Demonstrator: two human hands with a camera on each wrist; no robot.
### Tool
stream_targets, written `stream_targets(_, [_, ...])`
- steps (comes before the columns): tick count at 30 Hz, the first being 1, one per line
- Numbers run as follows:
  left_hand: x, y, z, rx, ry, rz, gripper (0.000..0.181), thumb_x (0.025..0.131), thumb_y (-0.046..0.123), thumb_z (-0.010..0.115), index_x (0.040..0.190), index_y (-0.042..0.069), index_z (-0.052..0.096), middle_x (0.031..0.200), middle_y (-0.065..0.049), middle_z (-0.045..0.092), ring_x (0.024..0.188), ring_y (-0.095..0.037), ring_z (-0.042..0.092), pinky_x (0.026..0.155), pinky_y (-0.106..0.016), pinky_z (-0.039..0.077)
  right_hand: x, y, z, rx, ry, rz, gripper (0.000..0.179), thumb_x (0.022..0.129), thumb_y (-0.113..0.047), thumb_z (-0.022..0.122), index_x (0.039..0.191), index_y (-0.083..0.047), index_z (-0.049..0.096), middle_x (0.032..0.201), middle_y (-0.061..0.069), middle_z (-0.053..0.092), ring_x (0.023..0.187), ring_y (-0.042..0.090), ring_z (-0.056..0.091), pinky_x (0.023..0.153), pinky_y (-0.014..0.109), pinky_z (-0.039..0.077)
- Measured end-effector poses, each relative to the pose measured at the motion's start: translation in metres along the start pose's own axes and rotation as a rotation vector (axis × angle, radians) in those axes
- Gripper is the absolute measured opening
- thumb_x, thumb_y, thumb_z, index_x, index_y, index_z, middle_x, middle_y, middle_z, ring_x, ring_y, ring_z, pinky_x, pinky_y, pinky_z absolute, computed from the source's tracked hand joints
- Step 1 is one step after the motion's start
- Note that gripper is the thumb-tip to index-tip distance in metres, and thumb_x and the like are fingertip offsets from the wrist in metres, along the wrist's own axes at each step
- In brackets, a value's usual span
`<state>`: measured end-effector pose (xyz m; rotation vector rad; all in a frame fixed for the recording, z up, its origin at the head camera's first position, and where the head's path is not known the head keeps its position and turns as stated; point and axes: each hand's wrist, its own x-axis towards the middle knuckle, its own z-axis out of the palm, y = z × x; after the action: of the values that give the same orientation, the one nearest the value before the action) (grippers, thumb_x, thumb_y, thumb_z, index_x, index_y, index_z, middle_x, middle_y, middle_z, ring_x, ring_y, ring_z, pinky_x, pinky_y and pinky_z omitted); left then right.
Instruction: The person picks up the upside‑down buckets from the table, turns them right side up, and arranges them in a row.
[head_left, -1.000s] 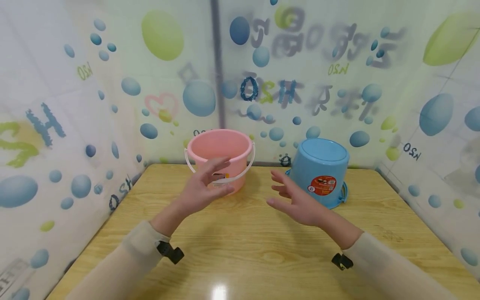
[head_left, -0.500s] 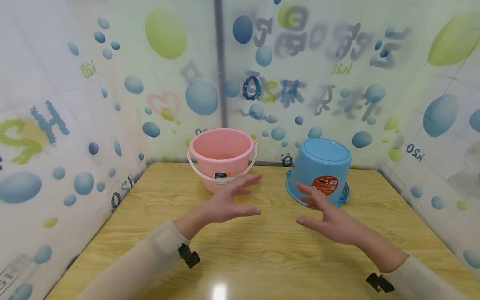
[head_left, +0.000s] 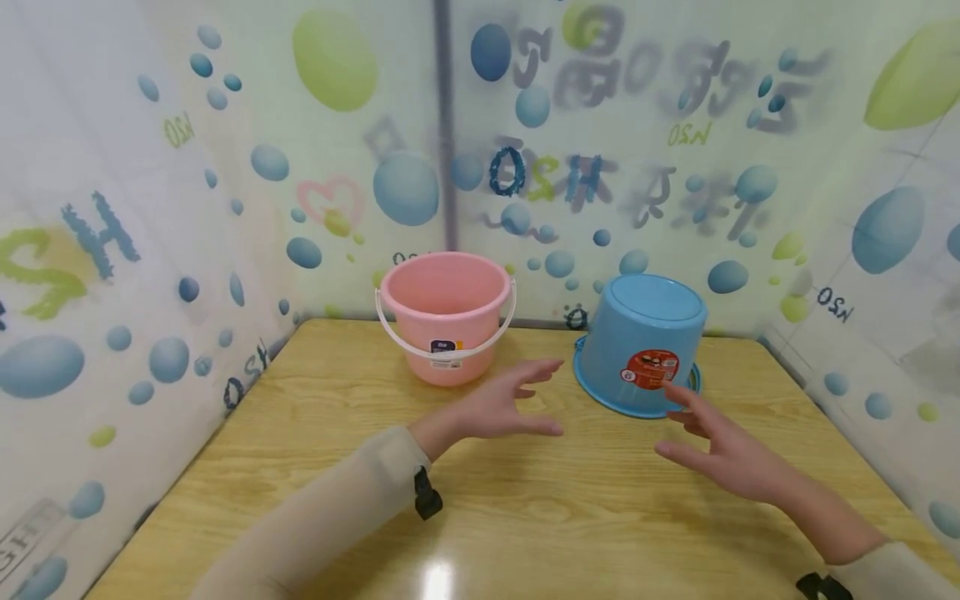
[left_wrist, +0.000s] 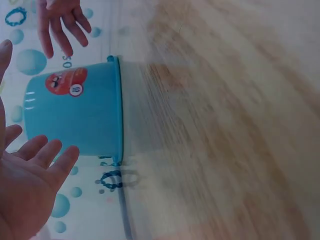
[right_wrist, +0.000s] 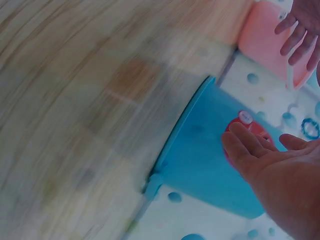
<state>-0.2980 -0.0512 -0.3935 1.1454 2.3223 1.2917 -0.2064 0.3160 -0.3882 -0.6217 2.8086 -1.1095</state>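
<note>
A pink bucket (head_left: 448, 321) with a white handle stands upright at the back of the table. Right of it, a blue bucket (head_left: 643, 342) with a red label rests upside down, its rim on the tabletop. In the head view my left hand (head_left: 498, 407) is held in the air in front of the gap between the two, fingers extended and holding nothing. My right hand (head_left: 731, 454) hovers before the blue bucket's right side, also holding nothing, with fingers apart from the thumb. Both wrist views show the blue bucket beyond the hands, with no clear contact.
The wooden table (head_left: 525, 525) runs up to a pale curtain (head_left: 420, 108) printed with blue and green dots, which closes the back and both sides. Each wrist wears a black strap, such as the left strap (head_left: 427, 493).
Both hands have moved to the right, the left from in front of the pink bucket and the right past the blue bucket's front. The buckets have stayed in place.
</note>
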Motion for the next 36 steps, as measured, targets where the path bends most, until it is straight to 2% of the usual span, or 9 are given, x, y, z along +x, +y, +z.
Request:
stream_targets(6, [0.035,-0.016,0.004,0.057,-0.01,-0.087,0.101,0.096,0.039,0.087,0.176,0.019,0.028,0.181,-0.005,0.033,0.165,-0.028,0.038,0.131,-0.051,0.041,0.005,0.035,-0.015,-0.057,0.01,0.064,0.095,0.109,-0.029,0.071,0.174,0.001,0.008,0.169,0.042,0.027,0.142,0.07,0.047,0.107,0.081,0.047])
stream_targets(11, [0.063,-0.029,0.005,0.077,-0.02,-0.158,0.106,0.095,0.045,0.088,0.177,0.027,0.024,0.182,0.0,0.03,0.167,-0.03,0.035,0.133,-0.055,0.037,0.013,0.055,-0.027,-0.082,-0.015,0.126,0.102,0.109,-0.032,0.071,0.172,0.007,0.001,0.167,0.048,0.02,0.142,0.075,0.041,0.109,0.085,0.041])
stream_targets(16, [0.088,-0.042,0.009,0.057,-0.026,-0.185,0.11,0.092,0.048,0.09,0.178,0.028,0.022,0.183,0.002,0.029,0.168,-0.031,0.031,0.132,-0.058,0.036,0.021,0.069,-0.032,-0.101,-0.038,0.175,0.109,0.107,-0.036,0.073,0.169,0.013,-0.002,0.167,0.051,0.015,0.142,0.076,0.036,0.112,0.084,0.04])
stream_targets(20, [0.105,-0.051,0.011,0.048,-0.023,-0.198,0.113,0.09,0.046,0.092,0.178,0.028,0.023,0.182,-0.003,0.03,0.169,-0.032,0.03,0.133,-0.059,0.034,0.027,0.077,-0.03,-0.13,-0.046,0.185,0.114,0.105,-0.039,0.076,0.169,0.014,-0.002,0.168,0.052,0.014,0.143,0.077,0.032,0.113,0.085,0.037])
stream_targets(22, [0.113,-0.054,0.012,0.077,-0.02,-0.214,0.114,0.09,0.045,0.093,0.178,0.027,0.022,0.182,-0.006,0.031,0.168,-0.032,0.03,0.134,-0.058,0.034,0.031,0.08,-0.029,-0.135,-0.047,0.18,0.116,0.104,-0.039,0.077,0.169,0.014,-0.003,0.168,0.052,0.013,0.145,0.078,0.027,0.113,0.087,0.033])
stream_targets(29, [0.132,-0.06,0.012,0.12,-0.022,-0.262,0.126,0.088,0.037,0.096,0.179,0.021,0.01,0.185,-0.008,0.022,0.171,-0.031,0.024,0.137,-0.053,0.029,0.049,0.09,-0.025,-0.137,-0.065,0.191,0.127,0.1,-0.043,0.081,0.169,0.012,-0.011,0.171,0.05,0.007,0.152,0.076,0.015,0.117,0.089,0.024])
stream_targets(36, [0.139,-0.06,0.012,0.17,-0.05,-0.282,0.131,0.091,0.03,0.094,0.179,0.024,-0.004,0.186,-0.009,0.013,0.173,-0.029,0.016,0.14,-0.046,0.021,0.062,0.095,-0.025,-0.157,-0.086,0.203,0.131,0.1,-0.042,0.081,0.165,0.017,-0.016,0.168,0.054,0.008,0.151,0.076,0.018,0.119,0.087,0.026])
